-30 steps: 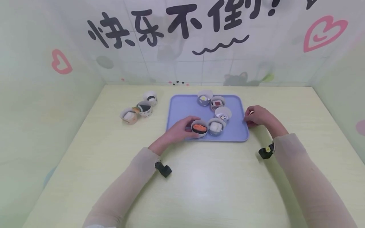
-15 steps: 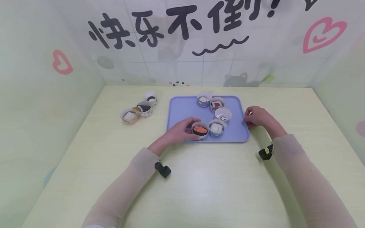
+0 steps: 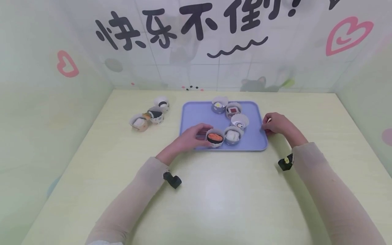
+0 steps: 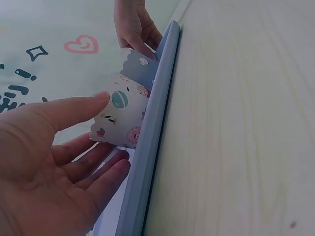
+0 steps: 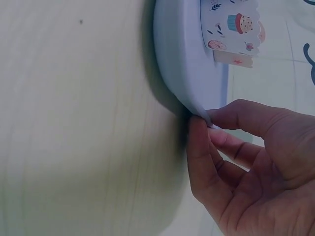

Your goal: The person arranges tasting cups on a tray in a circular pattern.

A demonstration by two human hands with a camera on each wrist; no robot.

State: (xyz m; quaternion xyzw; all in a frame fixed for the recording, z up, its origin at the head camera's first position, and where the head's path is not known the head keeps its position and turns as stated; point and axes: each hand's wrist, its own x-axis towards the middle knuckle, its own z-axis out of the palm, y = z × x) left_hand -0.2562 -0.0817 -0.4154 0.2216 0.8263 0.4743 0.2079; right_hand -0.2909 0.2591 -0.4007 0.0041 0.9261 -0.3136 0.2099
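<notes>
A paper cup with an orange-topped sushi piece (image 3: 215,137) stands at the front of the blue tray (image 3: 196,114). My left hand (image 3: 191,137) is beside its left side, fingers spread loosely. In the left wrist view, the thumb of that hand overlaps the patterned cup (image 4: 123,110), and the other fingers lie apart below it. My right hand (image 3: 275,123) pinches the tray's right rim between thumb and fingers, as the right wrist view shows at the rim (image 5: 179,73). A cup with a white piece (image 3: 232,136) is right next to the orange-topped one.
More cups on the tray hold a yellow-and-white piece (image 3: 219,104), a red-centred piece (image 3: 233,110) and a small white-and-dark piece (image 3: 240,122). Left of the tray on the table (image 3: 199,197) stand three cups (image 3: 139,123). A wall rises behind.
My left hand has drawn back slightly to the left, its fingers easing away from the orange-topped cup, which stays in place. My right hand keeps its pinch on the tray rim.
</notes>
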